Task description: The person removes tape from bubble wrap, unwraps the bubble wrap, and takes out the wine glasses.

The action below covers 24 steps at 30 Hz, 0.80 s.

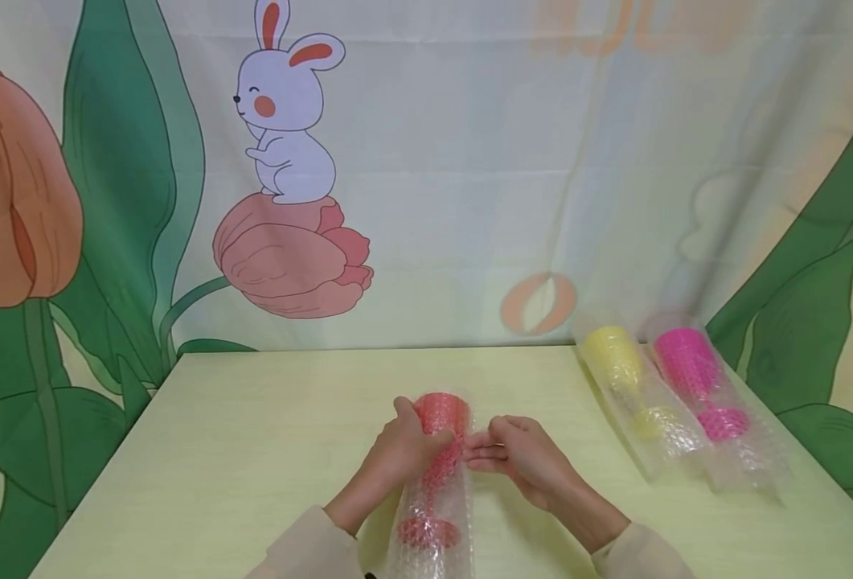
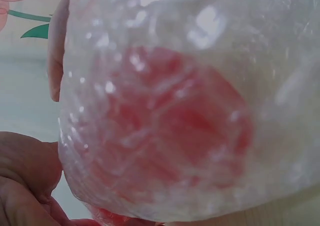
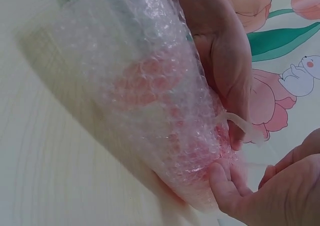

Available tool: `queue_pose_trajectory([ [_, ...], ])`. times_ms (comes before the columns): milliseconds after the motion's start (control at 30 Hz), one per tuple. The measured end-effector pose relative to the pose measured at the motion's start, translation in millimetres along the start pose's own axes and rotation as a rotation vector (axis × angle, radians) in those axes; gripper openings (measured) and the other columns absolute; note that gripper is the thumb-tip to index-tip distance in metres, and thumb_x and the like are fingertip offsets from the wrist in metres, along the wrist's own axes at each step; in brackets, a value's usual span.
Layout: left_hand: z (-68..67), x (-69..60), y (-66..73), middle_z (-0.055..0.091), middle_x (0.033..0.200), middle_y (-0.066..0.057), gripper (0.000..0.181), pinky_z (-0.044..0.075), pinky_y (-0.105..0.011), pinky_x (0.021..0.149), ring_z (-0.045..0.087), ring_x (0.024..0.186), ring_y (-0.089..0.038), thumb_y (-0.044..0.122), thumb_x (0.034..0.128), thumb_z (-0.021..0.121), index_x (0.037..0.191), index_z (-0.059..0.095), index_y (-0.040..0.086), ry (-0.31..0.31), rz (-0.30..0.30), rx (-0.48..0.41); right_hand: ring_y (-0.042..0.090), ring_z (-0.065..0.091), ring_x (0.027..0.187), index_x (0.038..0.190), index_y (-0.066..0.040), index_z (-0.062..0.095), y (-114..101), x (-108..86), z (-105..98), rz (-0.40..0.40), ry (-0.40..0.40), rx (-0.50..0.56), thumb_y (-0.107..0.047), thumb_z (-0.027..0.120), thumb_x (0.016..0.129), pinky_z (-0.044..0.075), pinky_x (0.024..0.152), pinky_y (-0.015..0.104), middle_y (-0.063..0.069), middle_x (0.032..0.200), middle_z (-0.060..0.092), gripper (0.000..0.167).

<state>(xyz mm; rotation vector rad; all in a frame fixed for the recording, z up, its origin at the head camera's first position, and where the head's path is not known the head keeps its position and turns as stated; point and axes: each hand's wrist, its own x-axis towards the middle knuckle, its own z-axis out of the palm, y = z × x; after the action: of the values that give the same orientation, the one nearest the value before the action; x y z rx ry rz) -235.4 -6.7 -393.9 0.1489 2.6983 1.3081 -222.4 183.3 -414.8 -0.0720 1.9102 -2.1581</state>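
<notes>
The wrapped red goblet (image 1: 437, 476) is at the surface's (image 1: 274, 434) near middle, long axis running near to far, bowl end away. The left hand (image 1: 402, 446) curls round its bowl (image 1: 443, 408); the right hand (image 1: 531, 462), fingers partly extended, touches the wrap (image 1: 429, 564), any pinch unclear. Orange lettering (image 1: 607, 39) behind is too blurred to read.

1. A pale yellow-green counter (image 1: 274, 434) spans the scene.
2. At its far right, a bubble-wrapped yellow piece (image 1: 617, 362) lies aslant, wide end toward the back.
3. A bubble-wrapped magenta piece (image 1: 692, 366) lies just to its right.
4. Contact between a bubble-wrapped red piece (image 1: 436, 482) and the counter cannot be told.
</notes>
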Motion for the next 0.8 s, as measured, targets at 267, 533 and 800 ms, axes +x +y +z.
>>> queue_pose_trajectory([
  [267, 6.9, 2.8, -4.2, 0.058, 0.087, -0.017, 0.068, 0.047, -0.032, 0.055, 0.057, 0.066, -0.024, 0.023, 0.0872, 0.073, 0.131, 0.035, -0.012, 0.028, -0.011, 0.043, 0.021, 0.067, 0.086, 0.086, 0.004, 0.06, -2, -5.4, 5, -0.001, 0.062, 0.006, -0.004, 0.035, 0.093, 0.061, 0.085, 0.041, 0.013, 0.093, 0.065, 0.027],
  [533, 11.3, 2.2, -4.2, 0.056, 0.088, -0.016, 0.068, 0.049, -0.036, 0.057, 0.058, 0.067, -0.026, 0.025, 0.0869, 0.075, 0.131, 0.036, -0.01, 0.055, -0.03, 0.072, 0.024, 0.065, 0.082, 0.091, 0.004, 0.057, 0, -6.9, 9, -0.014, 0.227, -0.083, -0.007, 0.036, 0.093, 0.062, 0.073, 0.039, 0.015, 0.095, 0.062, 0.024],
  [800, 12.6, 3.4, -4.8, 0.056, 0.09, -0.018, 0.073, 0.054, -0.038, 0.058, 0.06, 0.068, -0.026, 0.024, 0.0855, 0.076, 0.133, 0.035, -0.012, 0.066, -0.016, 0.062, 0.022, 0.062, 0.079, 0.112, 0.003, 0.062, 1, -4.3, 6, 0.008, 0.312, -0.203, -0.036, 0.037, 0.107, 0.058, 0.061, 0.036, 0.016, 0.101, 0.062, 0.047],
])
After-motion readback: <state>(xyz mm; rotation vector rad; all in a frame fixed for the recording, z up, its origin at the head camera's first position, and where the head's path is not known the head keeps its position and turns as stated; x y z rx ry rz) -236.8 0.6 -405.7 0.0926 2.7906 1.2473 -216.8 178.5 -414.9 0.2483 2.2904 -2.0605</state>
